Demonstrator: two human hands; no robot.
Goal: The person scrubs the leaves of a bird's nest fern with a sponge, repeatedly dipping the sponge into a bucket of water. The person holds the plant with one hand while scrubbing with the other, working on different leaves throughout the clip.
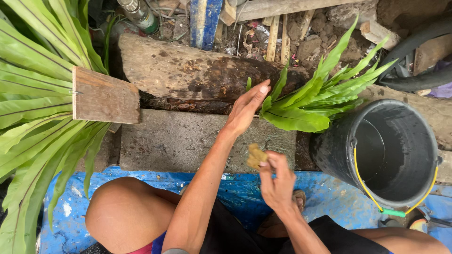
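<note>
A: From the head view, where's the small fern (313, 101)?

B: At the concrete slab's (179, 141) far right corner, against the log (197, 70). The left hand (245, 110) lies open-palmed at its base; soft, light fronds, so I'd hold low.

A: And the right hand (278, 181)?

B: Pinching a crumbly yellowish lump (256, 155), likely fragile. The bucket (400, 155) crowds the right; the slab's middle offers room.

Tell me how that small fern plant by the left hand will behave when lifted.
The small fern will probably flop: its long thin leaves already fan out and arch sideways. It looks light, being all leaf. The left hand touches only its base, so the leaves may sag or bend if lifted there.
</note>
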